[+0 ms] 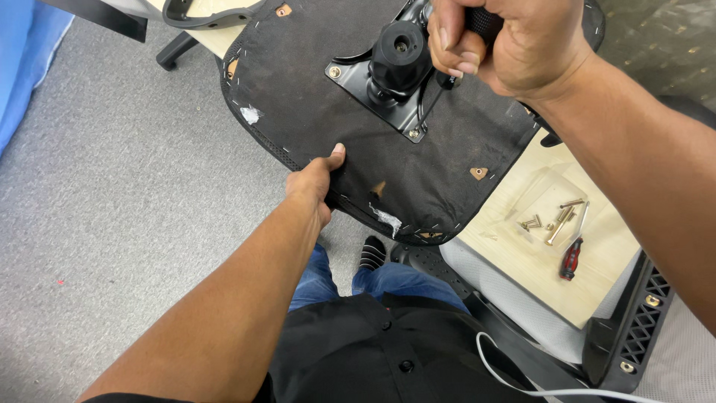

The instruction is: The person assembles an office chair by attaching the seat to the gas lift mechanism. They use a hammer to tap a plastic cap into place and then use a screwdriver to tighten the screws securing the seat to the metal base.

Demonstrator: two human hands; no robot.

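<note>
An upside-down office chair seat (313, 97), covered in black fabric stapled along the rim, lies over a light wooden table (522, 254). A black metal mechanism plate (384, 93) with a round socket is bolted to its middle. My left hand (317, 183) grips the seat's near edge, thumb on top. My right hand (507, 41) is closed around a black handle at the right side of the mechanism, near the top of the view.
A clear plastic bag with several bolts (556, 216) and a red-and-black screwdriver (573, 257) lie on the table at right. A black plastic chair part (634, 328) and mesh backrest sit at lower right. Grey carpet (112, 186) spreads left. A white cable (522, 380) crosses my lap.
</note>
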